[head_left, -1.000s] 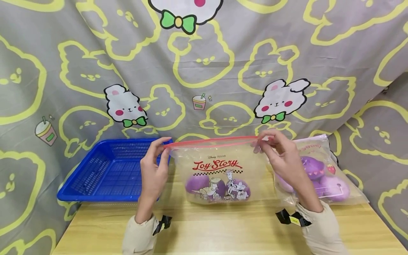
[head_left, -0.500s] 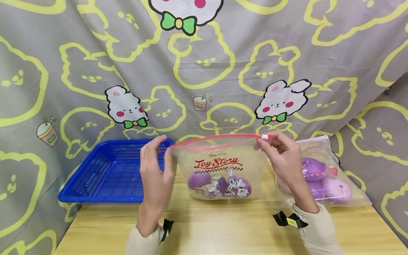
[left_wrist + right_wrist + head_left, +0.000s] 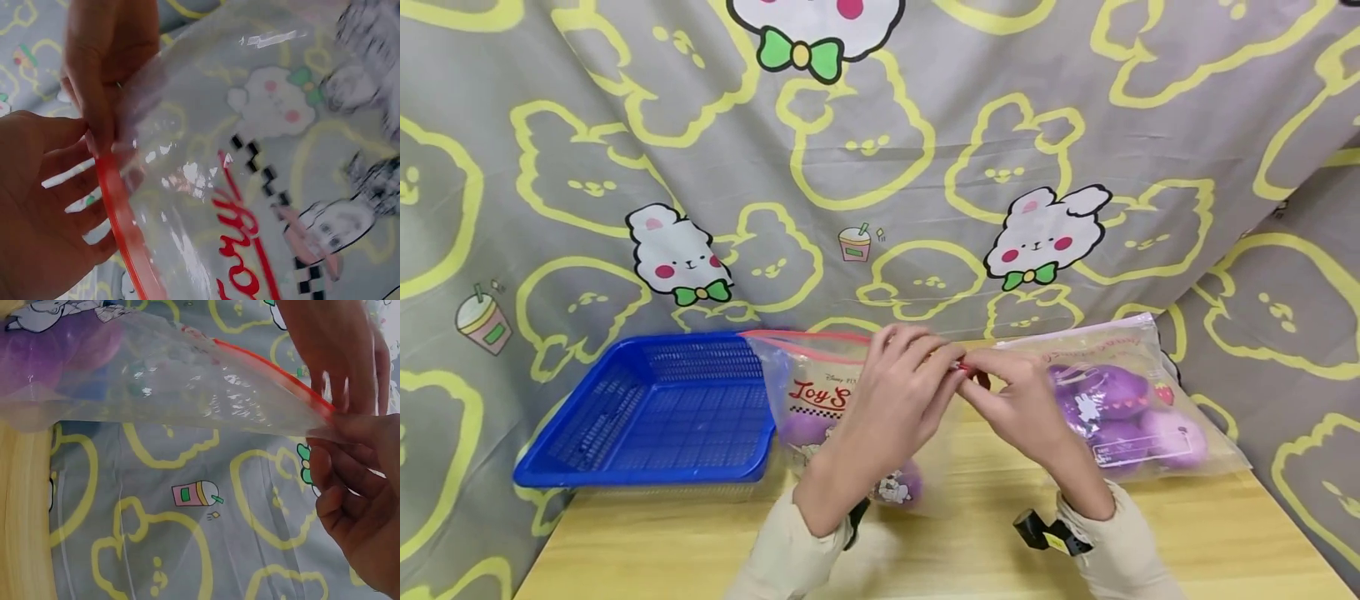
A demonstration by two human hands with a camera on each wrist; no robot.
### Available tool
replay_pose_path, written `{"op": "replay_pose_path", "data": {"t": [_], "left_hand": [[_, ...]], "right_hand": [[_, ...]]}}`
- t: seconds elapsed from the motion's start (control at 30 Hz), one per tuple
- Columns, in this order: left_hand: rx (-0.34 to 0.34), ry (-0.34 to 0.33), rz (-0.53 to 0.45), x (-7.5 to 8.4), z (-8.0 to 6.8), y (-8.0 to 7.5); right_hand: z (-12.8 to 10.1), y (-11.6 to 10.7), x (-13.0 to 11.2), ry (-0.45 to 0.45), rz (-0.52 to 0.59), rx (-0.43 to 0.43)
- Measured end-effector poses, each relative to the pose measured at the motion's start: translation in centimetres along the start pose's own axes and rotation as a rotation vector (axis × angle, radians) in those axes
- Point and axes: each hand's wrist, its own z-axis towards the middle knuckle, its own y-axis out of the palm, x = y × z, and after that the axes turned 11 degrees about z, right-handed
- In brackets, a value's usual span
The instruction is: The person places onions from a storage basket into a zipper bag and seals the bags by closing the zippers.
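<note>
A clear zip bag [image 3: 820, 375] with a red zip strip [image 3: 115, 200] and "Toy Story" lettering hangs between both hands, rounded purple things [image 3: 805, 429] at its bottom. At the strip's right end, my right hand [image 3: 1022, 404] pinches the bag's corner between thumb and fingers. My left hand [image 3: 895, 400] meets it there, thumb and fingertips pinching the zip end; its back hides the bag's middle in the head view. The white slider seen earlier is covered by the fingers. In the right wrist view the strip [image 3: 275, 369] runs up to the right hand's [image 3: 362, 494] fingertips.
A blue plastic basket [image 3: 643, 479] stands on the left of the wooden table [image 3: 977, 550], close to the bag. At the right lies a second clear bag [image 3: 1213, 442] with a pale zip and purple things inside. A patterned grey curtain [image 3: 715, 175] hangs behind.
My left hand has left the bag's left corner and moved right to the zip end beside the right hand. Hands and bag have shifted left; the left part of the bag hangs unheld.
</note>
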Motion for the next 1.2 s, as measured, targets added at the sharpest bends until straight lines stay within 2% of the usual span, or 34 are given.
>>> {"op": "replay_pose_path", "data": {"t": [0.1,0.23,0.37,0.57,0.83,1.2], "left_hand": [[-0.011,0.017,0.030,-0.3,0.2,0.4],[0.002,0.020,0.013,-0.7,0.0,0.7],[0.018,0.028,-0.016,-1.1,0.0,0.8],[0.050,0.052,-0.003,-1.2,0.2,1.0],[0.010,0.022,-0.028,-1.5,-0.2,0.9],[0.014,0.002,-0.032,-2.3,-0.6,0.8]], "right_hand": [[-0.1,-0.4,-0.2,0.039,-0.030,-0.052],[0.0,-1.0,-0.6,0.112,-0.003,-0.107],[0.1,-1.4,-0.7,0.115,0.009,-0.129],[0.1,-2.1,-0.4,0.078,0.010,-0.122],[-0.1,-2.7,-0.5,0.093,-0.001,-0.121],[-0.1,-3.6,-0.6,0.121,-0.016,-0.098]]}}
